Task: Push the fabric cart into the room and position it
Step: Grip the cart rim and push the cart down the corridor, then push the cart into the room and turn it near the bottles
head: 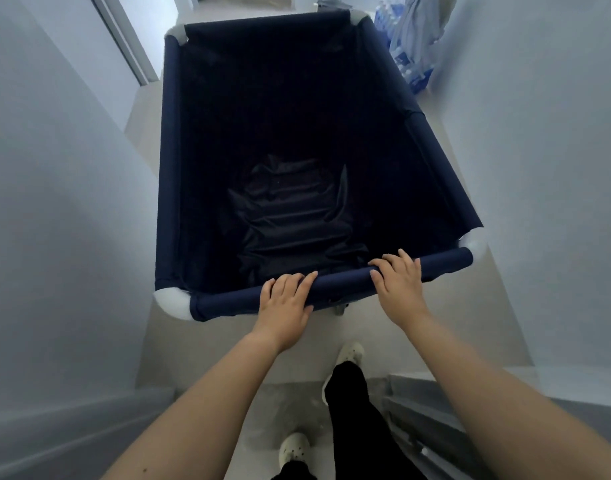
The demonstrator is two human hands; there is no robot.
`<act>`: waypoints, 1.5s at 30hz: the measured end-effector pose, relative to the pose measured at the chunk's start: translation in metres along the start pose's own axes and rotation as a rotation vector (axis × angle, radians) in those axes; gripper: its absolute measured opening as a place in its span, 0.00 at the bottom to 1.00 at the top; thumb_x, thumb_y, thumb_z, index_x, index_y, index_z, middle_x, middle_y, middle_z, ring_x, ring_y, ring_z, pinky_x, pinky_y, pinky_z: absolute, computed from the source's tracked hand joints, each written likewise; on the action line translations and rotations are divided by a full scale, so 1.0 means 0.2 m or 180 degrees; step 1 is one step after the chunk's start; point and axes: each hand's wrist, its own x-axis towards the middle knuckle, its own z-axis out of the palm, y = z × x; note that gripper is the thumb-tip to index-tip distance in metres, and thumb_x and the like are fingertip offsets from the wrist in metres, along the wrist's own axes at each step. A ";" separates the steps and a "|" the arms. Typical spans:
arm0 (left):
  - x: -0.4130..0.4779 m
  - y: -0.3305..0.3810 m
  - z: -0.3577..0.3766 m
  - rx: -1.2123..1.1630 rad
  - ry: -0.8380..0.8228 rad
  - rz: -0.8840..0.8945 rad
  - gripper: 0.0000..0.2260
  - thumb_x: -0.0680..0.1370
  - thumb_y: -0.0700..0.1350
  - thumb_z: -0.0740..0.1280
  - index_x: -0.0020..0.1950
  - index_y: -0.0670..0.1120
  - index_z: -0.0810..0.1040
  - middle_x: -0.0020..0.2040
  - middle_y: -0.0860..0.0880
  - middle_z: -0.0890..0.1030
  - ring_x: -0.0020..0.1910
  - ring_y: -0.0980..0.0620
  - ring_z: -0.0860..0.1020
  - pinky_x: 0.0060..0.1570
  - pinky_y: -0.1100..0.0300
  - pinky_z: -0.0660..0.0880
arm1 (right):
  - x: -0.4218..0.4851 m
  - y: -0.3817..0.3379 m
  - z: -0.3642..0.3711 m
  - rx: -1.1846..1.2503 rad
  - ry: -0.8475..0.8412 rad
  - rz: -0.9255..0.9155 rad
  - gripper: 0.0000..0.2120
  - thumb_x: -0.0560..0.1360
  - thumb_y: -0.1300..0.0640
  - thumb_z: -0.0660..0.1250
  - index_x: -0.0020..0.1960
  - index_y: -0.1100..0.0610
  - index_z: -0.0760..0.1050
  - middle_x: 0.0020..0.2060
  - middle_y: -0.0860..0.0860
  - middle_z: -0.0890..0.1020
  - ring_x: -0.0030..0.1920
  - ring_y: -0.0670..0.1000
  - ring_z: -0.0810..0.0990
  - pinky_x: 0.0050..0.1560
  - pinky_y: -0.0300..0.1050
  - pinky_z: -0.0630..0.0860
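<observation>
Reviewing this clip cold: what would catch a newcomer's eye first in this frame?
The big navy fabric cart fills the middle of the narrow hallway, its dark bin looking empty, with white corner joints on its rim. Next come the left hand and right hand, both resting on the near padded rail. Far right, beside the cart's far end, packs of bottled water stand against the wall.

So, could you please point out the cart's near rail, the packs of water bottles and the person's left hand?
Near rail (342, 280): head view, fabric-covered bar between the hands.
Packs of water bottles (413, 72): head view, blue wrapping, far right.
Left hand (285, 299): head view, back of hand.
</observation>
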 end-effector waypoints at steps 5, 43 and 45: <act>0.37 0.16 -0.03 -0.0088 -0.0034 -0.0161 0.29 0.77 0.51 0.58 0.74 0.53 0.47 0.71 0.50 0.61 0.70 0.49 0.55 0.71 0.48 0.46 | 0.40 0.20 -0.15 -0.0153 -0.0106 -0.0134 0.16 0.80 0.51 0.51 0.65 0.53 0.69 0.67 0.54 0.70 0.72 0.56 0.57 0.74 0.57 0.46; 2.11 -0.40 -0.54 0.0588 -0.0465 0.1895 0.23 0.81 0.54 0.52 0.74 0.46 0.57 0.73 0.47 0.64 0.73 0.49 0.58 0.72 0.50 0.51 | 1.33 -0.12 -0.20 -0.0049 0.0474 0.1526 0.20 0.78 0.48 0.58 0.66 0.57 0.66 0.61 0.52 0.75 0.63 0.54 0.69 0.73 0.51 0.54; 2.17 -0.47 -0.55 0.0569 -0.0271 0.1943 0.21 0.80 0.53 0.55 0.72 0.47 0.62 0.68 0.47 0.71 0.68 0.47 0.66 0.70 0.49 0.57 | 1.36 -0.09 -0.23 -0.0043 0.0501 0.1655 0.20 0.78 0.48 0.59 0.66 0.57 0.66 0.61 0.52 0.74 0.64 0.54 0.68 0.73 0.51 0.52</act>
